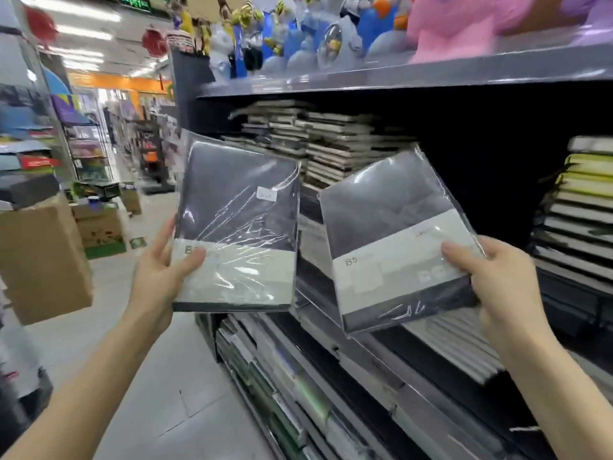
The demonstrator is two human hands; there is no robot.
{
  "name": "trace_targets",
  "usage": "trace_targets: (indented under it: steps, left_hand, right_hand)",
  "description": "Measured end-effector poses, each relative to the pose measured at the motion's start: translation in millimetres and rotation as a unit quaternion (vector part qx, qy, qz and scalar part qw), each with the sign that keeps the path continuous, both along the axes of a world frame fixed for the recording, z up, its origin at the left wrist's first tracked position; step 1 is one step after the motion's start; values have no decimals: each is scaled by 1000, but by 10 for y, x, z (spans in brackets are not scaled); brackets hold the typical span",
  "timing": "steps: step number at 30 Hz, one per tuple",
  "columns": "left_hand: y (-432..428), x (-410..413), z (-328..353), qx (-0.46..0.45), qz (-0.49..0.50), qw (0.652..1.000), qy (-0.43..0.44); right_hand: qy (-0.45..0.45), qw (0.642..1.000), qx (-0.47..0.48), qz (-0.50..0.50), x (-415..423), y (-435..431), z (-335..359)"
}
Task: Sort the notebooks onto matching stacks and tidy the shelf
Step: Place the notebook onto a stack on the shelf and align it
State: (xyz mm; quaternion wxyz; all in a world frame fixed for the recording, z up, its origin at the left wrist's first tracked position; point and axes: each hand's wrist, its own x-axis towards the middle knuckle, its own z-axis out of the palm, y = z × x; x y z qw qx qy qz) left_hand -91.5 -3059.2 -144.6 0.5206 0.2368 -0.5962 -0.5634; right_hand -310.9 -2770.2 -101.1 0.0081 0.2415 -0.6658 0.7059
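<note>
**Two matching wrapped notebooks being held up before the shelf**

The left hand (162, 263) is gripping a dark grey plastic-wrapped notebook with a pale band (238, 210) at its lower left corner. Its thumb is pressing on the band and its fingers (165, 236) are curling behind the cover. The right hand (494, 283) is clamping a second dark grey wrapped notebook (391, 234) by its lower right edge in the same way.

Both are hanging in the air, tilted and apart from each other, in front of the dark shelf (414, 76). Neither is touching the stacks of flat-lying notebooks (318, 144) behind.

Each notebook is probably light and fairly stiff. The glossy film is wrinkling loosely and is likely slippery, so the grip is best taken on the firm cover edge, not on slack plastic. Laying each one flat with support underneath should keep it from sliding off its matching stack.
</note>
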Motion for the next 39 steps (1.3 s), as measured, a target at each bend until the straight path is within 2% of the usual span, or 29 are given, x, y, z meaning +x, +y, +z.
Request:
trace_targets:
  steps: [4,9,12,15,19,23,26,27,28,29,30,31,32,34,35,36,39]
  left_hand:
    - [-717,-511,-45,13,-81,997,-10]
    - [-1455,-1004,5,18,-214,976,-40]
    - [-1685,-1250,68,-3,-275,959,-67]
    - [-1808,-1456,115,17,-325,941,-89]
    - [-1826,-1702,198,29,-373,921,-110]
    - [-1713,-1894,284,43,-421,898,-120]
    - [-1625,-1991,344,61,-436,889,-126]
    - [-1593,-1998,367,61,-442,886,-126]
    - [-1556,-1986,392,59,-451,882,-125]
    - [-1505,-1950,427,57,-456,879,-128]
    - [-1462,-1916,452,57,-458,877,-135]
    - [-1398,-1857,488,57,-463,873,-140]
    - [-1349,-1815,511,57,-474,867,-143]
    - [-1204,-1764,584,55,-509,848,-140]
    - [-1123,-1779,631,50,-524,838,-147]
    - [-1040,-1845,670,54,-532,831,-154]
    - [-638,-2196,849,101,-541,818,-167]
  right_hand:
    - [-30,997,-37,-57,-21,-302,16]
    - [-66,981,-59,-170,61,-693,-90]
    - [-95,965,-84,-230,161,-911,-125]
    - [-129,947,-124,-268,184,-1044,-123]
    - [-199,913,-138,-329,-154,-1006,-44]
    - [-235,893,-50,-380,-540,-928,195]
    - [-208,880,143,-402,-691,-862,330]
    - [-184,860,234,-416,-706,-845,353]
    - [-153,815,345,-439,-690,-832,362]
    - [-106,741,463,-474,-647,-823,357]
    - [-34,670,533,-516,-589,-816,329]
    - [53,641,539,-544,-518,-821,277]
    - [123,669,495,-540,-402,-846,231]
    - [157,841,278,-437,-88,-958,203]
    - [146,900,205,-356,64,-1027,203]
    - [150,927,186,-288,190,-1086,211]
    - [185,926,254,-209,259,-1079,246]
